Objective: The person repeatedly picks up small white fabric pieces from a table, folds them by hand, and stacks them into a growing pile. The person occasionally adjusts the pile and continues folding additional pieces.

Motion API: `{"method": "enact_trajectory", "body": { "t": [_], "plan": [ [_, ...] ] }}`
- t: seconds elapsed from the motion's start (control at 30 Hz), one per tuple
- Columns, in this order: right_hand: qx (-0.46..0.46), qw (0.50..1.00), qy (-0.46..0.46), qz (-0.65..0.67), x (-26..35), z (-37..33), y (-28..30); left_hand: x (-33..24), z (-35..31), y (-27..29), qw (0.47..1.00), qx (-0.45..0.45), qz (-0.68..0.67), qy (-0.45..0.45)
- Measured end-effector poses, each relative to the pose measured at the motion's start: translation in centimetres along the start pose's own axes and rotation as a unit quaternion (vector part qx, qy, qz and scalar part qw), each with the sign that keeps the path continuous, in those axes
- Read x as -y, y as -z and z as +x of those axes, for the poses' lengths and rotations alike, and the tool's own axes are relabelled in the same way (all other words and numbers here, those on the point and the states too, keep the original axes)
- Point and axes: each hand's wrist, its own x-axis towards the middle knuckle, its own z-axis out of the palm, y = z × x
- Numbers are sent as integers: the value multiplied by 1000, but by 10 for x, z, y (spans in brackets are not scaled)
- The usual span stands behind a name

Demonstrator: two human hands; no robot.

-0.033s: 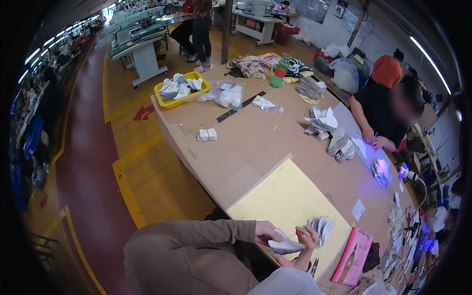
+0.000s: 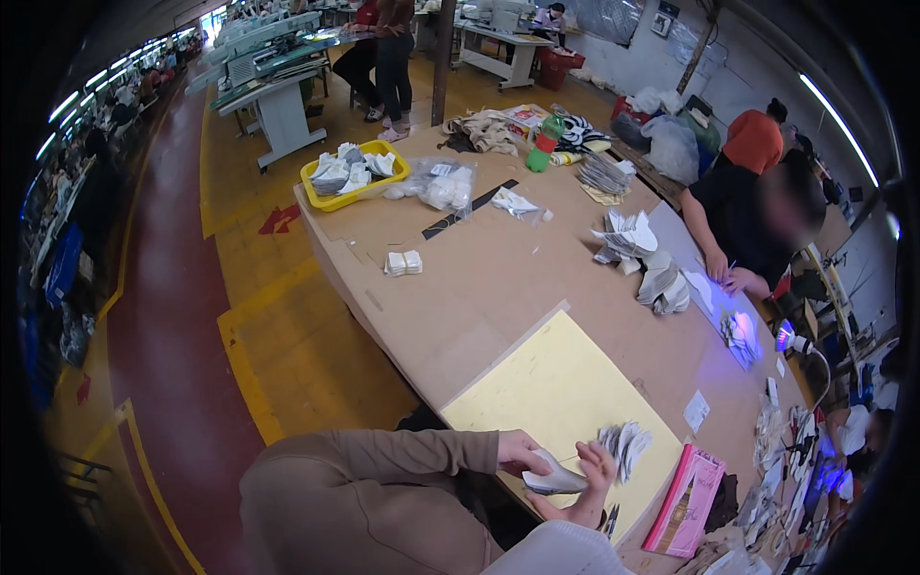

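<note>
Over the near edge of a pale yellow sheet [image 2: 537,383], my left hand [image 2: 520,453] is closed on one end of a thin stack of white and grey cut pieces [image 2: 556,476]. My right hand [image 2: 586,487] grips the other end, its thumb below and its fingers curled up at the side. The stack bends between the two hands. Just beyond my right fingers, a fanned bunch of similar pieces [image 2: 626,448] lies on the sheet. A pair of small thread snips [image 2: 611,520] rests beside my right wrist.
To the right lies a pink booklet [image 2: 685,498]. Farther off are a banded white bundle [image 2: 403,263], a yellow basket [image 2: 331,201] of pieces, a green bottle [image 2: 544,144] and several loose stacks [image 2: 661,278]. A co-worker [image 2: 767,211] works across the table near a violet-lit lamp [image 2: 788,337].
The stack between my hands has curved a little more, and my right fingers have shifted slightly.
</note>
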Motion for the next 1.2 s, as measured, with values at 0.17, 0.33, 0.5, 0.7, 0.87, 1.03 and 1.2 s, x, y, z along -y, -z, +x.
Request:
{"method": "enact_trajectory", "body": {
  "t": [0.17, 0.33, 0.5, 0.7, 0.87, 1.03, 1.2],
  "plan": [
    [109, 954, 178, -215, 28, 23, -9, 14, 26, 19, 946, -156, 237, -159],
    [32, 988, 120, 96, 38, 14, -45, -22, 41, 16, 946, -130, -242, -174],
    [-249, 888, 9, 386, 31, -6, -38, -65, 21, 24, 837, 12, -527, -145],
    [-425, 419, -9, 802, 17, -8, -20, -62, 2, -8, 761, 100, -641, -17],
    [-423, 310, -21, 851, 20, 11, -19, -39, 18, -10, 763, 99, -637, 53],
    [-222, 884, 19, 411, -3, -12, -39, -35, 22, -11, 796, 82, -600, 16],
    [-79, 984, -36, 154, 9, -5, -38, -42, 16, -10, 773, 51, -632, 31]
  ]
}}
